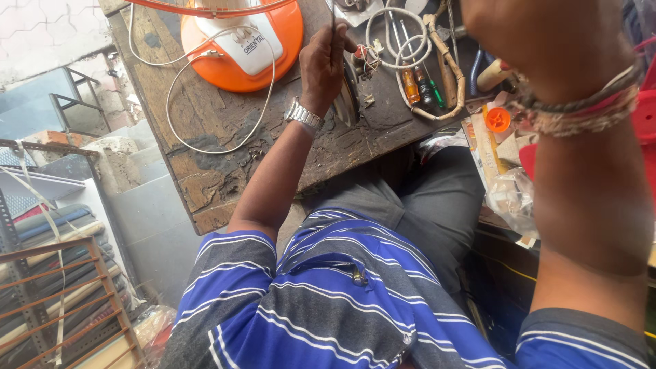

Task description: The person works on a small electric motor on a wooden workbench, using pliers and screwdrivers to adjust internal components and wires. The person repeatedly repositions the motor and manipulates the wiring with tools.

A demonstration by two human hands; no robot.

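My left hand (326,60), with a metal watch (303,115) on its wrist, reaches out over a worn wooden table (205,157). Its fingers are closed around a thin dark rod (333,19) held upright. Just right of the hand a round metal motor part (350,99) stands on edge, with small wires beside it. My right hand (540,34) is raised close to the camera at the top right, blurred and cut off by the frame edge. Thread bands (581,109) circle its wrist. What it holds, if anything, is hidden.
An orange and white fan base (239,41) sits at the table's far side, its white cord (205,102) looping across the wood. Screwdrivers (417,82), a coil of white wire (400,37), an orange cap (497,119) and a plastic bag (512,198) lie to the right. A wooden rack (68,294) stands lower left.
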